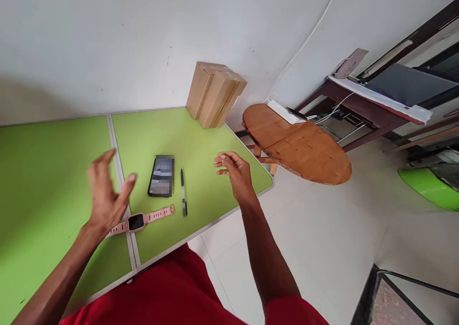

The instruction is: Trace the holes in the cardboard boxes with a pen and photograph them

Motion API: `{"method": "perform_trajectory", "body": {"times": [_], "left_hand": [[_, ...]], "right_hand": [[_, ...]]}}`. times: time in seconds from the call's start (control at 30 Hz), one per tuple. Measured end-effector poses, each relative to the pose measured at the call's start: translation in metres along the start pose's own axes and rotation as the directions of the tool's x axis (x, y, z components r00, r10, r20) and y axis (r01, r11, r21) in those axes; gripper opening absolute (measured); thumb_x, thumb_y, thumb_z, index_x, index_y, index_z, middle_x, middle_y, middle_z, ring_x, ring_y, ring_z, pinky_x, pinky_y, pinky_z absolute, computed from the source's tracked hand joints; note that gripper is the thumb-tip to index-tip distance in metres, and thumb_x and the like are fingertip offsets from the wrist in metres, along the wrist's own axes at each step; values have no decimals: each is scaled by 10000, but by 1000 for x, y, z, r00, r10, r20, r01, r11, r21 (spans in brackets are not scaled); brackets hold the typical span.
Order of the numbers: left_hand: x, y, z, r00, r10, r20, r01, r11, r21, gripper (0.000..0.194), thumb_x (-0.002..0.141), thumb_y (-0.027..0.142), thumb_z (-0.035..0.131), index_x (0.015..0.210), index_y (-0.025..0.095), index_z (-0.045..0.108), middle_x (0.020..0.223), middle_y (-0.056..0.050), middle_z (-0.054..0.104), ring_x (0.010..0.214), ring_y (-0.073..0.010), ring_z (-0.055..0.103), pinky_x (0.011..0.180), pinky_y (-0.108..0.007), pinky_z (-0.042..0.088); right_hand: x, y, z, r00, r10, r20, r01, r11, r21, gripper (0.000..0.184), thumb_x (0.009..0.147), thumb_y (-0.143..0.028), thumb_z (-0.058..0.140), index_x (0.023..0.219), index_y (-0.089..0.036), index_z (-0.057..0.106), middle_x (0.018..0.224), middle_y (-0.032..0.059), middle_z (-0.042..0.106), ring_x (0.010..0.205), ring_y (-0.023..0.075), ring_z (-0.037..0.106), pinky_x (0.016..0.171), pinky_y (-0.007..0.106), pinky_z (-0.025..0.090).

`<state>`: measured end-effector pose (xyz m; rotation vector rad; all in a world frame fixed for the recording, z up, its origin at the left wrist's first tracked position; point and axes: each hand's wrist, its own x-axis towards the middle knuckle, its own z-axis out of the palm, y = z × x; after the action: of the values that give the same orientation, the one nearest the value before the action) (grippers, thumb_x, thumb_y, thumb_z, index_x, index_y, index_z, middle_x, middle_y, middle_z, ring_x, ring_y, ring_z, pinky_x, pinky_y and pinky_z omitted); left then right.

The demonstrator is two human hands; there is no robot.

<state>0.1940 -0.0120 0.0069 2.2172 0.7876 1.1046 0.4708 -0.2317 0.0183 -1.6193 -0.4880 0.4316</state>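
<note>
My left hand (105, 193) hovers over the green table (53, 172), fingers spread and empty, just above the strap end of a pink smartwatch (141, 220) lying flat. A black phone (161, 176) lies face up beyond the watch, with a black pen (183, 191) to its right. My right hand (234, 171) floats above the table's right part, fingers loosely curled and apart, holding nothing, to the right of the pen.
Two cardboard boxes (215, 94) lean against the wall at the table's far corner. A round wooden table (297, 146) with a white power strip (287, 112) stands to the right. A dark desk (376, 105) lies beyond it, tiled floor below.
</note>
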Motion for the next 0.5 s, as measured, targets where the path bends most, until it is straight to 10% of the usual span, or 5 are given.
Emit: {"method": "perform_trajectory", "body": {"times": [0.13, 0.3, 0.4, 0.5], "left_hand": [[64, 18, 90, 933, -8, 361, 61, 989, -135, 871, 1015, 696, 578, 1657, 119, 456, 1564, -265, 552, 1498, -455, 516, 1237, -735, 459], [139, 29, 178, 870, 27, 493, 60, 985, -160, 867, 992, 675, 588, 1650, 122, 470, 1496, -264, 606, 1455, -455, 572, 1247, -719, 445], [184, 39, 218, 833, 24, 552, 100, 976, -194, 974, 981, 763, 571, 1703, 131, 403, 1605, -290, 547, 1540, -476, 516, 1281, -715, 405], [226, 57, 258, 812, 47, 582, 134, 955, -263, 1032, 960, 832, 568, 1747, 202, 347, 1766, -251, 431, 1708, -461, 306, 1375, -673, 280]], "right_hand": [[74, 28, -16, 990, 6, -139, -12, 999, -46, 831, 639, -795, 847, 1212, -212, 698, 1298, 185, 749, 1226, 377, 734, 1000, 559, 640], [185, 36, -11, 948, -52, -314, 35, 998, -58, 1475, 430, -731, 1007, 1671, -199, 413, 1833, 260, 284, 1731, 468, 230, 1413, 645, 199], [249, 27, -11, 924, -99, -370, 108, 994, 3, 1364, 661, -883, 822, 1733, -200, 329, 1895, 196, 184, 1780, 364, 134, 1441, 562, 141], [297, 23, -12, 920, -106, -377, 157, 982, 108, 1037, 922, -937, 373, 1680, -234, 446, 1846, 143, 366, 1727, 302, 336, 1377, 566, 340]]}}
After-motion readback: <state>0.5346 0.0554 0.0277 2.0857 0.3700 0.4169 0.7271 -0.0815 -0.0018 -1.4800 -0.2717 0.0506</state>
